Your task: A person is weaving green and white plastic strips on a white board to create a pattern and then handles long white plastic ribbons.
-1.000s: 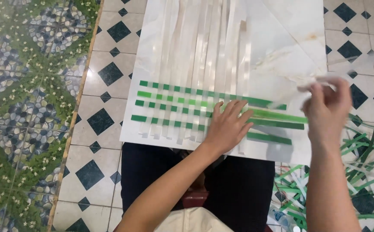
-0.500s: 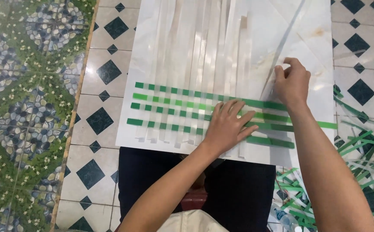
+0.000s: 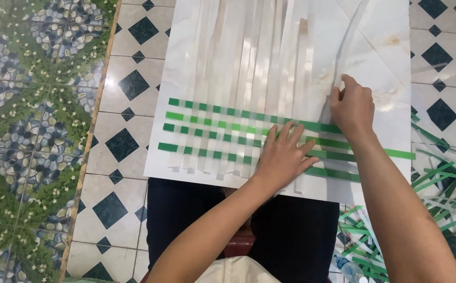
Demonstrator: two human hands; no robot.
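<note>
A white marble-look board [image 3: 385,47] lies across my lap. On it, several long white strips [image 3: 249,68] run away from me, crossed by several green strips [image 3: 212,131] woven over and under them. My left hand [image 3: 283,154] presses flat, fingers spread, on the weave near its right end. My right hand [image 3: 351,107] rests at the right edge of the weave, its fingertips on a loose white strip [image 3: 351,39] that slants up and to the right. The green strip ends [image 3: 395,153] stick out past my right wrist.
A heap of loose green and white strips [image 3: 437,199] lies on the floor at right. The floor has white tiles with black diamonds [image 3: 123,141], and a green pebble-pattern band [image 3: 28,131] at left. A plastic bottle [image 3: 348,267] sits near my right knee.
My right hand came down from the air at right, carrying a white strip, and now lays it on the board beside the weave. My left hand stayed pressed on the weave.
</note>
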